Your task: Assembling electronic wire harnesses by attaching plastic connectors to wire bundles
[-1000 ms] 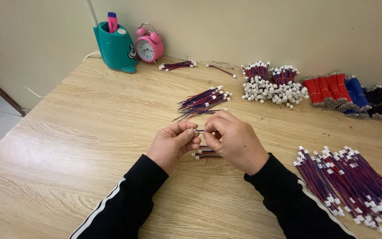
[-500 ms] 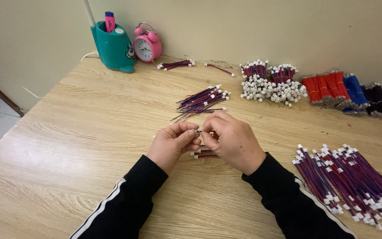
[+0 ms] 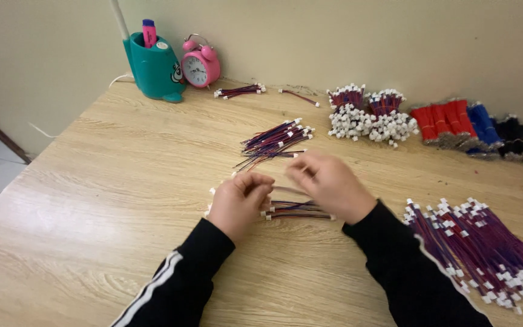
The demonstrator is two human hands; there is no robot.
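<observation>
Wooden tabletop, and both hands are mid-table. Left hand is curled tight around a small bundle of red-and-blue connector wires; right hand is blurred, fingers unreadable. Right of that bundle, a big loose heap of wires; beyond it, a small finished-looking pile.

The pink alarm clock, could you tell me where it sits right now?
In the head view the pink alarm clock stands at the table's far left, against the wall, just right of the teal pen holder.

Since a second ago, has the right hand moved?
Yes. The right hand has pulled away from the left hand, drifting right toward the big wire pile on the table; it is motion-blurred.
</observation>
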